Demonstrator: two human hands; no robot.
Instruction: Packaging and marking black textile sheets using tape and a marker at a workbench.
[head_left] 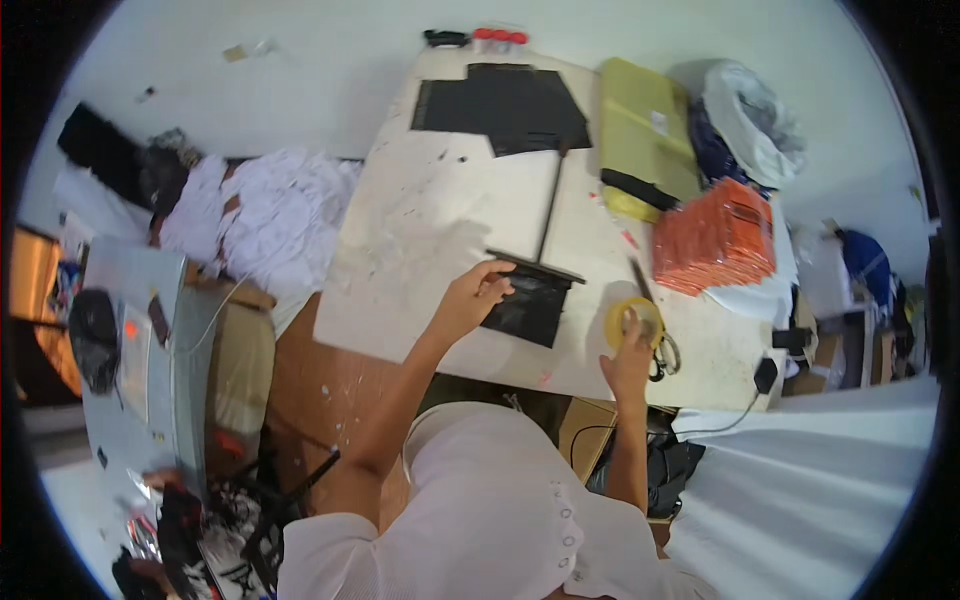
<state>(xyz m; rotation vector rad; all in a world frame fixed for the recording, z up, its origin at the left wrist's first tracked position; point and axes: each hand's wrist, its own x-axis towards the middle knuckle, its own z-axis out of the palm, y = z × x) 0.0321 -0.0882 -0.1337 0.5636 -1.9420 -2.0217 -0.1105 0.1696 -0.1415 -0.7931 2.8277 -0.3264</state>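
My left hand (472, 302) is at the left edge of a black plastic sheet (528, 315) on the white table, fingers loosely bent and apart, nothing visible in them. Across the top of that sheet lies a dark T-shaped tool (550, 215), its long thin bar running to the far side. To the right, my right hand (630, 355) has its fingers on a roll of yellowish tape (613, 322), gripping its ring. Scissors (668, 358) with dark handles lie just beside this hand, partly behind it.
Black sheets (500, 105) lie at the table's far end. A yellow package (645, 120), stacked orange packets (715, 240) and a white bag (750, 115) fill the right side. A black plug with a cable (766, 375) sits at the right edge. White cloth (290, 205) is heaped at left.
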